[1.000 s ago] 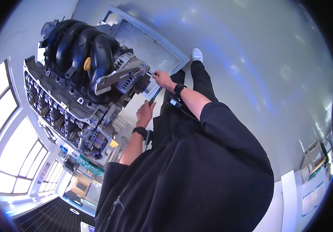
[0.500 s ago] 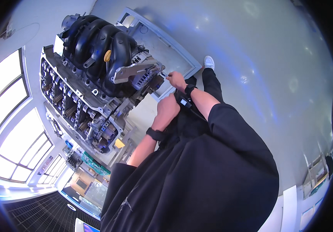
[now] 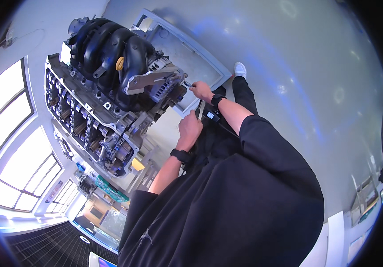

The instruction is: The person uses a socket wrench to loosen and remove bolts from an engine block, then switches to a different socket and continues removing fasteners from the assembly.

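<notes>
Glossy grey floor (image 3: pixel 316 58); bright tall windows (image 3: pixel 4 124) at left.

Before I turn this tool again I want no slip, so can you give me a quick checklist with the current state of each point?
1. Left hand closed round the tool handle: ok.
2. Right hand at the tool's head by the alternator: ok.
3. Tool head seated square on the fastener: cannot tell, too small.
4. Engine held firm on its stand: cannot tell.
5. Black sleeve away from the engine: ok.
</notes>
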A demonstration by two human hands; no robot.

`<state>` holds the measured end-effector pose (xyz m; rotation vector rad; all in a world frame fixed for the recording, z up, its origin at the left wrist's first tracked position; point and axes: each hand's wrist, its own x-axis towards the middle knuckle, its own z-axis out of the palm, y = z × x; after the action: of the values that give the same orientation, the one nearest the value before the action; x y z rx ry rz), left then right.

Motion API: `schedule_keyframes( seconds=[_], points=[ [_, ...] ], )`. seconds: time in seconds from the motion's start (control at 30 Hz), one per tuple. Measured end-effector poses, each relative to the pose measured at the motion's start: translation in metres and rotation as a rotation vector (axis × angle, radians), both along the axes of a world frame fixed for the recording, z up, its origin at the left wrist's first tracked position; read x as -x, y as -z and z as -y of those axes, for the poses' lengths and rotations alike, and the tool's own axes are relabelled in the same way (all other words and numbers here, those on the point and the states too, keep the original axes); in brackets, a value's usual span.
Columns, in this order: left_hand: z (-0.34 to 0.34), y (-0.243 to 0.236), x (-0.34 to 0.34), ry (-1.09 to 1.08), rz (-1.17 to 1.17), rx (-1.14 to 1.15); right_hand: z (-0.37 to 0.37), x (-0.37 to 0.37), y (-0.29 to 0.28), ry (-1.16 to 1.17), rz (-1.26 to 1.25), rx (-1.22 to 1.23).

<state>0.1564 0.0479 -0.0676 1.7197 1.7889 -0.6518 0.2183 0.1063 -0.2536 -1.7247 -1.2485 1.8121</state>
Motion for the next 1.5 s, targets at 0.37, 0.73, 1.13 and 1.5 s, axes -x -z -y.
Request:
schedule_keyframes(
  seconds=[0.37, 0.73, 1.13, 1.5],
  points=[
    [0.008, 0.046, 0.106, -0.283, 0.028, 0.063, 0.000, 0.000, -0.004, -0.040, -0.035, 0.008],
    [-0.031, 0.002, 0.008, -0.046, -0.008, 0.098, -0.009, -0.009, -0.014, -0.052, 0.080, 0.045],
    [-0.014, 0.022, 0.072, -0.276, 0.045, 0.056, -0.006, -0.013, -0.004, -0.061, -0.118, 0.113],
    [-0.012, 0.047, 0.089, -0.415, 0.193, 0.356, -0.013, -0.019, -0.019, 0.003, -0.207, 0.237]
  ],
)
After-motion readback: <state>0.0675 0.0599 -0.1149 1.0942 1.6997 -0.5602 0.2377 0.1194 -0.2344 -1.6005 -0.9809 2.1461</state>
